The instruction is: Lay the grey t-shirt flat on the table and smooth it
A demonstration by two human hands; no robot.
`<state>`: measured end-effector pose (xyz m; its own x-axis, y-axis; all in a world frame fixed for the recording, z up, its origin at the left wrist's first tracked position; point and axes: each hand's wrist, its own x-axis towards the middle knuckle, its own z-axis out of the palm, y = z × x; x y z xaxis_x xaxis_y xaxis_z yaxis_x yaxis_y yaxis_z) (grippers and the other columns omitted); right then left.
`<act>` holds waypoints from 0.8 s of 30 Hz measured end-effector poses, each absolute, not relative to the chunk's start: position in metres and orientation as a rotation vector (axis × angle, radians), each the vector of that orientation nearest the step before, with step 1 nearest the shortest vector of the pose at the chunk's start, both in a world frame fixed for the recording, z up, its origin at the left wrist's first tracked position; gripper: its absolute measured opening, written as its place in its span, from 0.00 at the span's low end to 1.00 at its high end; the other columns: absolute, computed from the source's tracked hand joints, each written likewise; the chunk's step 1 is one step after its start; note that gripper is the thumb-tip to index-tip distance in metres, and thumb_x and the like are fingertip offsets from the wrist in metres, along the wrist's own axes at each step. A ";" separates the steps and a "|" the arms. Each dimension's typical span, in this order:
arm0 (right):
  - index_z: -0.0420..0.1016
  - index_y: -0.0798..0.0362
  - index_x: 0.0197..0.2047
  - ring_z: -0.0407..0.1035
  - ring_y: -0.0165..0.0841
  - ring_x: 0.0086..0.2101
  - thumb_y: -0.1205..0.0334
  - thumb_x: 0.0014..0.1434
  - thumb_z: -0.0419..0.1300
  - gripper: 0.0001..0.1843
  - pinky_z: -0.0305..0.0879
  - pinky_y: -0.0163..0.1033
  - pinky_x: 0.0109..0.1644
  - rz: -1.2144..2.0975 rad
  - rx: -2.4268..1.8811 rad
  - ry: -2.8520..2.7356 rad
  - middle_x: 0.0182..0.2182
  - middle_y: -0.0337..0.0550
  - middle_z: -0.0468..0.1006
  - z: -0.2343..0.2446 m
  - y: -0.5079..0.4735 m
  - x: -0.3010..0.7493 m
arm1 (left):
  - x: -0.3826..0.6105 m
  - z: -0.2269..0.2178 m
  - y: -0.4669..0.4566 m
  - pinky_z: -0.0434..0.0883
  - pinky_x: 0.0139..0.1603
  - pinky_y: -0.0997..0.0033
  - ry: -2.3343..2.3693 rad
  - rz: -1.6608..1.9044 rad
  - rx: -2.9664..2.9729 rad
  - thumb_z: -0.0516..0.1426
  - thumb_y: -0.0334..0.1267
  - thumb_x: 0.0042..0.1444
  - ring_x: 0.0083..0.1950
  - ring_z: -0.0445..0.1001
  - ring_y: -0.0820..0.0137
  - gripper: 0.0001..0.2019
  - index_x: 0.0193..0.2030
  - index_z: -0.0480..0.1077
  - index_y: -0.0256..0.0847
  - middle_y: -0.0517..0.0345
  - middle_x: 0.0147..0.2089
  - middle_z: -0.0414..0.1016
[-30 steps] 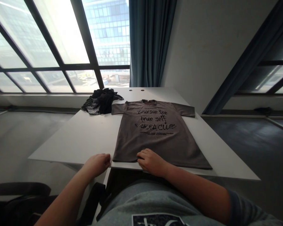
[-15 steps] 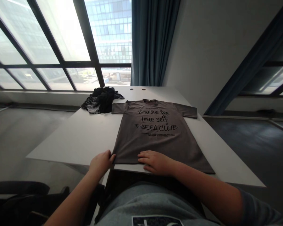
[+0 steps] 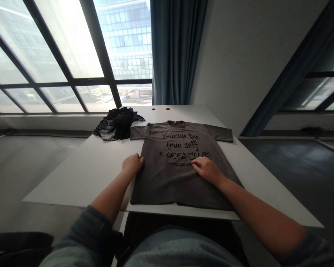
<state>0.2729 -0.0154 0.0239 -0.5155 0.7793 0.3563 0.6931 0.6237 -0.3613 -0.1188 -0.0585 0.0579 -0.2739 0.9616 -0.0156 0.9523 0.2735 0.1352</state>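
Observation:
A brown T-shirt (image 3: 172,181) with black lettering lies spread flat, front up, on a white table (image 3: 94,174). My left hand (image 3: 132,164) rests at the shirt's left side edge, about halfway up, with its fingers curled against the fabric. My right hand (image 3: 207,168) lies palm down on the shirt's front, just under the lettering, its fingers stretched flat towards the left.
A crumpled black garment (image 3: 117,124) lies at the table's far left, touching the shirt's left sleeve. Beyond the table are large windows (image 3: 61,55) and a dark blue curtain (image 3: 175,52). A white wall stands to the right.
Both hands have moved away from the shirt's bottom hem, up along it to mid-shirt. The right hand has slid to under the lettering. The camera has leaned forward.

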 end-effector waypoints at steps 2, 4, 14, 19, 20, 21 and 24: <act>0.81 0.53 0.40 0.77 0.42 0.43 0.58 0.66 0.58 0.12 0.70 0.44 0.50 0.185 -1.608 -2.149 0.41 0.52 0.83 0.023 0.023 0.313 | -0.121 0.056 -0.030 0.71 0.46 0.64 2.433 0.184 1.804 0.52 0.54 0.67 0.52 0.81 0.54 0.22 0.51 0.75 0.39 0.40 0.53 0.82; 0.81 0.52 0.39 0.77 0.43 0.40 0.51 0.62 0.62 0.13 0.68 0.41 0.42 0.197 -1.931 -1.987 0.39 0.51 0.84 0.022 0.051 0.350 | -0.124 0.051 -0.010 0.71 0.45 0.65 2.416 0.216 1.790 0.53 0.54 0.66 0.51 0.80 0.54 0.21 0.51 0.75 0.39 0.41 0.52 0.82; 0.79 0.52 0.36 0.77 0.41 0.34 0.51 0.56 0.67 0.13 0.63 0.39 0.36 0.146 -2.096 -1.784 0.32 0.48 0.83 -0.003 0.086 0.410 | -0.144 0.031 0.012 0.71 0.47 0.61 2.451 0.254 1.811 0.48 0.51 0.68 0.54 0.79 0.51 0.20 0.48 0.76 0.44 0.43 0.51 0.82; 0.81 0.51 0.35 0.76 0.40 0.34 0.51 0.55 0.65 0.11 0.63 0.39 0.37 0.264 -1.948 -1.828 0.32 0.46 0.83 -0.012 0.087 0.422 | -0.134 0.033 0.015 0.72 0.47 0.60 2.449 0.170 1.810 0.51 0.57 0.66 0.52 0.79 0.51 0.21 0.47 0.76 0.43 0.43 0.49 0.82; 0.81 0.50 0.35 0.76 0.40 0.34 0.51 0.55 0.65 0.12 0.63 0.40 0.37 0.273 -1.930 -1.826 0.32 0.46 0.83 -0.013 0.088 0.424 | -0.132 0.034 0.016 0.72 0.47 0.60 2.462 0.149 1.811 0.51 0.55 0.66 0.52 0.79 0.51 0.20 0.47 0.76 0.43 0.43 0.50 0.82; 0.81 0.50 0.36 0.76 0.41 0.35 0.50 0.55 0.64 0.12 0.63 0.40 0.37 0.276 -1.921 -1.823 0.33 0.46 0.83 -0.015 0.088 0.425 | -0.130 0.034 0.016 0.72 0.47 0.60 2.478 0.130 1.807 0.51 0.53 0.67 0.52 0.80 0.51 0.19 0.47 0.76 0.42 0.42 0.50 0.82; 0.80 0.50 0.36 0.75 0.42 0.34 0.50 0.55 0.64 0.13 0.63 0.41 0.36 0.246 -1.950 -1.823 0.32 0.46 0.82 -0.016 0.089 0.427 | -0.127 0.035 0.017 0.71 0.47 0.61 2.501 0.098 1.778 0.49 0.50 0.69 0.53 0.80 0.52 0.19 0.48 0.76 0.41 0.41 0.51 0.82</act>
